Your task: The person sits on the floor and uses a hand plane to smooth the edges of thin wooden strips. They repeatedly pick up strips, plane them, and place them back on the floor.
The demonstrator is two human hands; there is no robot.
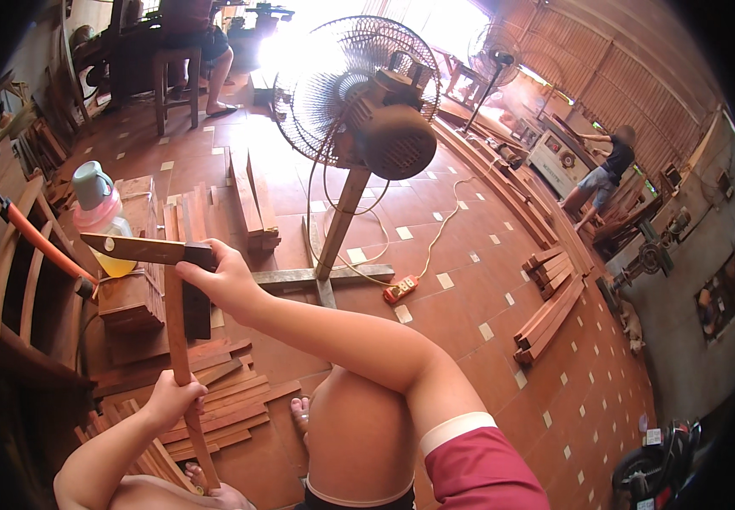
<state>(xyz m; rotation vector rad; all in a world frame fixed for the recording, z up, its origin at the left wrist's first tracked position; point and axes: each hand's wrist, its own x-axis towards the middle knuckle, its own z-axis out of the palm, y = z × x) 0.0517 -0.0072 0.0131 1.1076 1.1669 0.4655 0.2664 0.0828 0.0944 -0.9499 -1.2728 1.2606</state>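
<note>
Strip point(177, 327) stood slanted, left hand point(172, 399) clamped around it, apparently for steadiness. Right hand point(229, 276) gripped a tool point(146, 248) across its upper part.

The floor point(461, 382) is laid with reddish-brown tiles, is dotted with small pale squares, and is bounded on the right by a grey wall point(672, 348) and, farther back, by corrugated panelling point(648, 85). Strong daylight is admitted through a bright opening point(295, 42) at the far end and is reflected by the tiles. A wooden stool point(161, 93) is positioned at the rear left, and an open-fronted wooden cabinet point(8, 280) is located at the near left.
</note>
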